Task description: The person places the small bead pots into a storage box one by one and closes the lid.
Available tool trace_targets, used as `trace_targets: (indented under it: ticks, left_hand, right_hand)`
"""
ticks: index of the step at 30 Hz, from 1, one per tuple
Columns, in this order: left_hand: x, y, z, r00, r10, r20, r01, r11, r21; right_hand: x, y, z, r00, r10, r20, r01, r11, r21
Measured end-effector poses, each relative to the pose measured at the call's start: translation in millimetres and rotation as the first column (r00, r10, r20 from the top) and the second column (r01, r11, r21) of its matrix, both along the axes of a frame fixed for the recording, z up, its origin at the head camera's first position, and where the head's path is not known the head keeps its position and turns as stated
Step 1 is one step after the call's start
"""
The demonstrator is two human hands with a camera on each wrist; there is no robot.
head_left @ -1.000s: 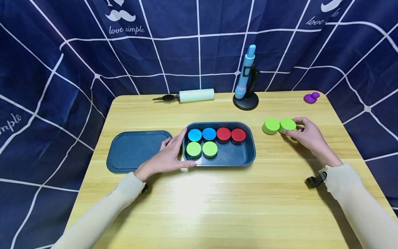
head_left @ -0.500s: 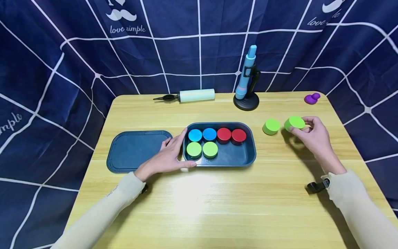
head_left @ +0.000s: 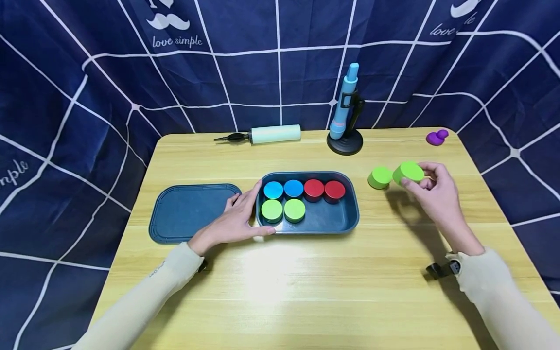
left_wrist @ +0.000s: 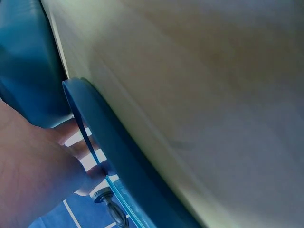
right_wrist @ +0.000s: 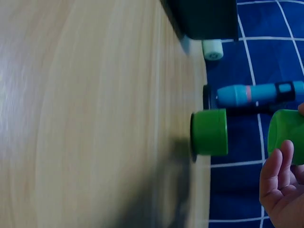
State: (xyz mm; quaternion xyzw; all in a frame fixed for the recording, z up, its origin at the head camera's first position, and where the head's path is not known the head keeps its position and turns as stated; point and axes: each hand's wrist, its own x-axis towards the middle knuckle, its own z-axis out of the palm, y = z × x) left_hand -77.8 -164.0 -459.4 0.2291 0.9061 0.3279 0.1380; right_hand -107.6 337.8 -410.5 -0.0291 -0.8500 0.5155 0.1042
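A green puck (head_left: 410,171), tilted and lifted off the bench (head_left: 306,287), sits right of centre in the head view, pinched between the curled fingers and thumb of the right hand (head_left: 430,192); a second green puck (head_left: 379,177) lies flat on the bench just to its left, with bare wood between it and the tray's right rim. The dark blue tray (head_left: 350,218) at centre holds two blue, two red and two green pucks, its lower right part unfilled. The left hand (head_left: 234,221) rests with straight fingers against the tray's left edge, the flat lid (head_left: 188,211) just beside it, while a pump (head_left: 271,134), a toy microscope (head_left: 346,116) and a purple piece (head_left: 437,137) line the far edge.
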Motion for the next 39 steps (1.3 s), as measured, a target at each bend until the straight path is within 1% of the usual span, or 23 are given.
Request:
trace_targets:
  ticks: [6,8,14,22,31,39]
  left_hand:
    - [0.2,0.5,1.6,1.000,0.000,-0.002,0.000,1.000,-0.006]
    - [0.3,0.5,1.9,1.000,0.000,-0.003,0.000,1.000,-0.006]
    - [0.1,-0.4,0.1,1.000,-0.002,-0.004,0.002,1.000,-0.001]
    - [-0.7,-0.8,-0.6,1.000,-0.006,-0.005,0.006,1.000,0.000]
    - [-0.7,-1.7,-2.2,1.000,-0.008,-0.008,0.008,1.000,-0.003]
    - [-0.8,-1.6,-0.6,1.000,-0.011,-0.006,0.011,1.000,0.000]
  right_hand:
    - [7.7,-14.5,5.5,1.000,0.029,-0.006,-0.028,0.995,0.095]
    - [10.9,-20.1,7.5,0.999,0.050,-0.014,-0.048,0.992,0.115]
    - [18.5,-39.1,9.4,0.990,0.130,-0.053,-0.125,0.989,0.083]
    - [25.7,-65.2,6.8,0.984,0.177,-0.021,-0.177,0.984,0.005]
    - [31.7,-83.7,1.7,0.968,0.252,0.012,-0.252,0.968,0.013]
    - [35.8,-93.2,-0.4,0.959,0.282,0.036,-0.284,0.958,0.035]
